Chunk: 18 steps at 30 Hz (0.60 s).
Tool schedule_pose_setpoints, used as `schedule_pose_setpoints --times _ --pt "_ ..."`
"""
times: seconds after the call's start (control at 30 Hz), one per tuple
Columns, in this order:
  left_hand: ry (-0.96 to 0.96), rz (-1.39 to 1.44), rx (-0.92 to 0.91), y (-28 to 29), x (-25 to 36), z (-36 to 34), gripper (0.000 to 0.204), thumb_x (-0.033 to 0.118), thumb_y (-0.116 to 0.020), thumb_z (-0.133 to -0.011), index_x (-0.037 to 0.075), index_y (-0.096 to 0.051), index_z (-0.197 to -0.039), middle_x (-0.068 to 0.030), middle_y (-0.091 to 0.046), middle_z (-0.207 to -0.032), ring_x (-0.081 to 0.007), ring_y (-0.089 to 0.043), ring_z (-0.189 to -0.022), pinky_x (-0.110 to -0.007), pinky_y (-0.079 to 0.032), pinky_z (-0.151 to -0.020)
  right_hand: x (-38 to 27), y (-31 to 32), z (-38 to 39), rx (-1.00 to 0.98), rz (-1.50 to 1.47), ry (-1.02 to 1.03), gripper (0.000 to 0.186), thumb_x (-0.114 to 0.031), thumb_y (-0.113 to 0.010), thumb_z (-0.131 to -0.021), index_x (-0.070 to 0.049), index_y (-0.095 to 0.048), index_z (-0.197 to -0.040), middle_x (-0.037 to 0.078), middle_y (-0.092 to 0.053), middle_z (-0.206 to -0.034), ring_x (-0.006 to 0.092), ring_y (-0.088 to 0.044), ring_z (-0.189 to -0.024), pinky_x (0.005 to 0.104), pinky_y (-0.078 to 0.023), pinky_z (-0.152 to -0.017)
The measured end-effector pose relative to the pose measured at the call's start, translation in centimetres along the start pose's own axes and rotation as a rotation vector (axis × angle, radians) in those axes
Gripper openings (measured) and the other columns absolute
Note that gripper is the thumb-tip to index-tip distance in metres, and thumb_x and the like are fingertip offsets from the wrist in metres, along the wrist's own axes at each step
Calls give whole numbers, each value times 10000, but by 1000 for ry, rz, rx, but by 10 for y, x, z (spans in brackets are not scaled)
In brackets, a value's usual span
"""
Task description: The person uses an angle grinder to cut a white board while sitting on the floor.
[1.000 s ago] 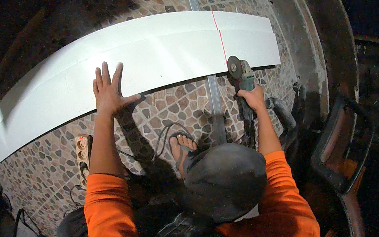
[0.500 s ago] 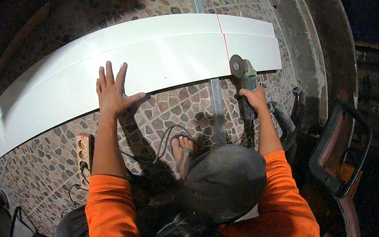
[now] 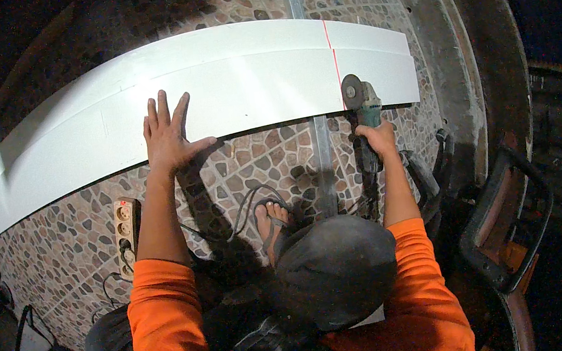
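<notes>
My left hand (image 3: 168, 134) is spread on the long white board (image 3: 256, 87), its thumb along the near edge. My right hand (image 3: 378, 134) is closed on the handle of a green angle grinder (image 3: 369, 111). The grinder's dark disc (image 3: 352, 93) is over the board's near edge, beside a thin red line (image 3: 335, 63) crossing the board; whether it touches the board I cannot tell. The board lies across a metal bar (image 3: 324, 170) on the pebble-patterned floor.
A power strip (image 3: 125, 230) with plugs and black cords lies left of my left forearm. My sandaled foot (image 3: 273, 222) is below the board. A dark metal-framed chair-like object (image 3: 507, 218) stands at right. A concrete edge (image 3: 462, 48) runs along the right side.
The grinder and my right hand have moved slightly up, further over the board's near edge. The board sits a little lower in the picture. My left hand remains spread on it.
</notes>
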<state>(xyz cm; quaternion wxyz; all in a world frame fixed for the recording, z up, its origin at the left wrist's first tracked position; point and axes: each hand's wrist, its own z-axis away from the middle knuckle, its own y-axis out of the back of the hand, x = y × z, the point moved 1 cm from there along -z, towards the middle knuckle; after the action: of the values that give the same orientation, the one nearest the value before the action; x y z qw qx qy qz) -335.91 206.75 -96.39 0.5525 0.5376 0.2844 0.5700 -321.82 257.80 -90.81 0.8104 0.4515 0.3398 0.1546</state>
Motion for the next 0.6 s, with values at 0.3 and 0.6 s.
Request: schedule_pose_setpoints --times 0.3,0.6 --pt "3 9 -10 -1 -1 0 1289 820 -865 -642 405 -308 -1727 -142 -76 -1850 -392 -32 -1702 -602 -133 -1343 -19 4 -3 -30 2 -69 505 -300 -881 -634 29 -789 -1006 184 -805 -1000 306 -774 -887 427 -593 -835" --pt "19 -18 -43 1 -1 -1 1306 841 -858 -633 391 -309 -1730 -150 -59 -1851 -401 -29 -1701 -601 -140 -1343 -46 10 5 -49 -18 -95 535 -321 -883 -618 20 -783 -1018 167 -799 -991 293 -761 -864 421 -584 -807"
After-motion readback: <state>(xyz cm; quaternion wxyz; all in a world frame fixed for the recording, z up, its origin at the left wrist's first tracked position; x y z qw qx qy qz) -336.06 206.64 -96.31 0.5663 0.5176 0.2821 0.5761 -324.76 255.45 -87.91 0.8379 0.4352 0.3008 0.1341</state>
